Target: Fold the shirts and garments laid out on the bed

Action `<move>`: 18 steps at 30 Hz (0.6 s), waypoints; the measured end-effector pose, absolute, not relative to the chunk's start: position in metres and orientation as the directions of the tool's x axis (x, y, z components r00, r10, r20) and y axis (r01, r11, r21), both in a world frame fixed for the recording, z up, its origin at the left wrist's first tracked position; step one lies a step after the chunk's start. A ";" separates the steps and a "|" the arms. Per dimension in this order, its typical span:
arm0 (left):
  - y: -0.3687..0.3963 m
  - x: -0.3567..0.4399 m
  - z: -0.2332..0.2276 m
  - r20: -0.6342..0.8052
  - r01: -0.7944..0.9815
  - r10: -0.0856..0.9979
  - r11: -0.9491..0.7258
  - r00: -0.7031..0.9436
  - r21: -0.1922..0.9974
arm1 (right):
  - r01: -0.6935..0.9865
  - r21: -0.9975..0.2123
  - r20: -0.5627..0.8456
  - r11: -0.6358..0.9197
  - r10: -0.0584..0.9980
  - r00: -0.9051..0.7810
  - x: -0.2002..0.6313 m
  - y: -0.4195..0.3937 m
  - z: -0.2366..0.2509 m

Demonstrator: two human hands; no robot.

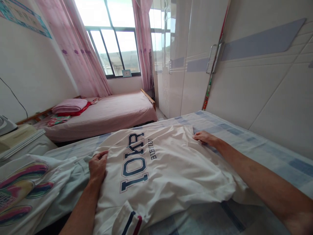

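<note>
White shirt (171, 166) soft matt cloth, creased; wardrobe doors (181, 58) glossy; handles (212, 58) polished metal.

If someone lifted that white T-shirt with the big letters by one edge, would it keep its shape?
Probably not. The white T-shirt already lies wrinkled and draped over the bed, so it looks floppy and would likely sag. It seems thin and light. The left hand and right hand bunch its edges, so pushing would likely crumple it.
</note>
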State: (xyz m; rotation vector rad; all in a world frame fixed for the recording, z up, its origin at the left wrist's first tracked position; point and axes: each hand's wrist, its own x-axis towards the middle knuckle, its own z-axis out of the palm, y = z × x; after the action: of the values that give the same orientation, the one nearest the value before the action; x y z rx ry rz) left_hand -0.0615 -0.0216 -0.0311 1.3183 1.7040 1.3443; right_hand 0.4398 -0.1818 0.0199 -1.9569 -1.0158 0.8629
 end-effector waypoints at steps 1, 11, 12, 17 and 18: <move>-0.023 -0.061 -0.030 0.111 0.333 0.936 0.007 -0.333 0.943 | 0.343 -0.856 -0.201 -0.388 0.859 0.470 0.439 -0.181 0.021; -0.029 -0.058 -0.022 0.110 0.346 0.937 0.012 -0.333 0.938 | 0.112 -0.895 -0.366 -0.432 0.854 0.370 0.433 -0.186 0.027; -0.028 -0.058 -0.023 0.113 0.354 0.936 0.012 -0.333 0.935 | 0.065 -0.896 -0.392 -0.439 0.852 0.346 0.432 -0.188 0.028; -0.025 -0.060 -0.028 0.165 0.400 0.933 -0.025 -0.320 0.916 | -0.063 -0.896 -0.438 -0.439 0.852 0.287 0.425 -0.188 0.034; -0.025 -0.060 -0.028 0.195 0.416 0.925 -0.045 -0.326 0.908 | -0.049 -0.905 -0.419 -0.422 0.865 0.277 0.423 -0.187 0.035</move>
State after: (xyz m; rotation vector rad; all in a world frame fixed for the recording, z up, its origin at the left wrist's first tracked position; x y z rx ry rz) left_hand -0.0598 -0.0248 -0.0282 1.4176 1.7452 1.3579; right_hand 0.4231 -0.1867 0.0346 -1.6528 -0.7595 1.2841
